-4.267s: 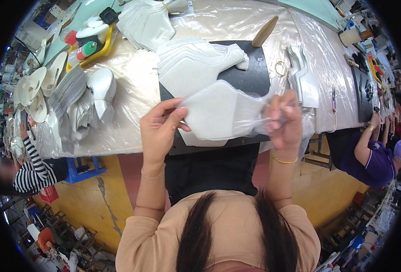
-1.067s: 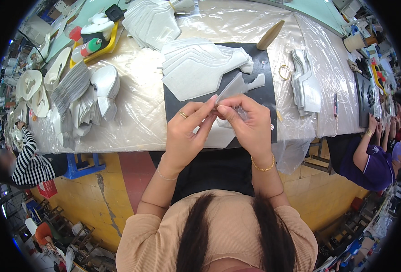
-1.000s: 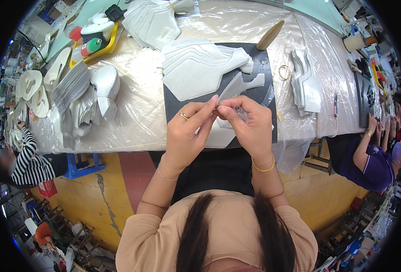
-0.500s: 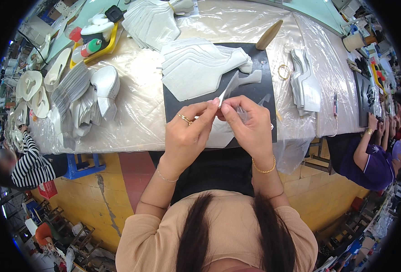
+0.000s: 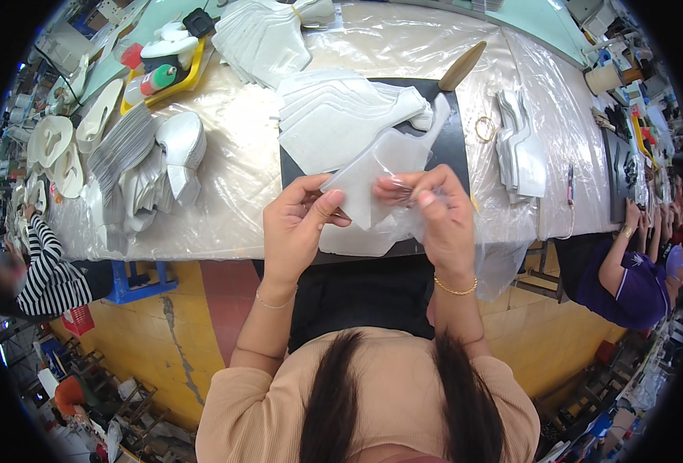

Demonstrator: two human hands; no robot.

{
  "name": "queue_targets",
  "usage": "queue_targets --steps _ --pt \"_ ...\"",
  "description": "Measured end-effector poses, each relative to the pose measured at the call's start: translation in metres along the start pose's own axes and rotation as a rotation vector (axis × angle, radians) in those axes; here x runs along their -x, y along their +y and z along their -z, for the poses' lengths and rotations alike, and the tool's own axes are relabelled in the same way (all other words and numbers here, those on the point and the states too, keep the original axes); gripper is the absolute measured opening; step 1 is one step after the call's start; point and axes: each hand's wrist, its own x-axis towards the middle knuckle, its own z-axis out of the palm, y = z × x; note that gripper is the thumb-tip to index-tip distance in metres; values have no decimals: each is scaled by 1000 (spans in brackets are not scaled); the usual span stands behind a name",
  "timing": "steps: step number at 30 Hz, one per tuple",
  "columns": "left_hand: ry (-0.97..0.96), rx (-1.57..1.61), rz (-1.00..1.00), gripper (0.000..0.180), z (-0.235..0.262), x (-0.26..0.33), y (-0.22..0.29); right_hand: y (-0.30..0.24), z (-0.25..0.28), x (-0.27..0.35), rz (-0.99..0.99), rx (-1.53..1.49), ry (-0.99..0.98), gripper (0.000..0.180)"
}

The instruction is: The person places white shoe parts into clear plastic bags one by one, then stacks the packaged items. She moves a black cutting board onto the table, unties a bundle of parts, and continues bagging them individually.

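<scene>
My left hand [image 5: 301, 225] grips the left edge of a white cut shoe-upper piece [image 5: 372, 174] between thumb and fingers. The piece is held flat and tilted, its narrow arm reaching up to the right. Pinched in my right hand [image 5: 443, 220] is a crumpled clear plastic film [image 5: 409, 224], close to the right side of the piece. Below my hands lies a black board [image 5: 455, 150]. On it sit a fanned stack of white pieces [image 5: 322, 127] and, nearer me, another white piece [image 5: 357, 243].
A pointed wooden tool [image 5: 462, 66] rests at the board's far right corner. More white stacks lie at the right [image 5: 522, 147], far side [image 5: 260, 38] and left [image 5: 179, 150]. A yellow tray [image 5: 189, 77] with bottles stands far left. Co-workers sit on both sides.
The piece has turned from edge-on to flat and now shows its broad face. My right hand has moved away from my left, drawing the clear film to the right.
</scene>
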Motion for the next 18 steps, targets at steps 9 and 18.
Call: queue_targets --steps 9,18 --pt "-31 -80 46 21 24 11 1 -36 79 2 -87 -237 128 20" --pt "-3 -251 313 24 66 9 -35 -93 216 53 229 408 892 17"
